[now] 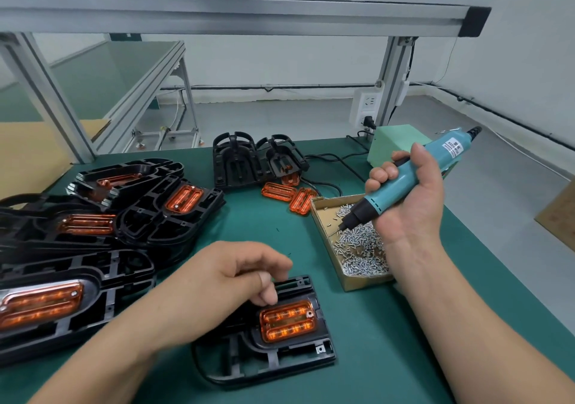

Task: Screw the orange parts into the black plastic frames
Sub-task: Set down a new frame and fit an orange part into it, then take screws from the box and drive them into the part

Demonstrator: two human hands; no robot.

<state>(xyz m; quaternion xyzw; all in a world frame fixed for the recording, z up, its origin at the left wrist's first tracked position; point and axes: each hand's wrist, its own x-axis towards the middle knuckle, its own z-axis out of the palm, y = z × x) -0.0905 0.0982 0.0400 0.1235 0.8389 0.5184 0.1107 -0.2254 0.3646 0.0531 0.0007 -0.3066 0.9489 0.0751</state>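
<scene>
Hovering over the screw box (323, 226), the screwdriver (404, 182) is gripped by the right hand (413, 204); a screw could be dropped off the bit. The left hand (217, 282) is curled against the black frame (273, 357) at the front of the tabletop (404, 341); whether its fingers pinch anything cannot be told. The orange part (287, 321) is seated within the frame, its long axis left-right, and could be skewed if driven unsteadied.

Bare counter (255, 226) lies open between the heap of black frames (149, 213) at left and the cardboard screw box (364, 282) at right.
</scene>
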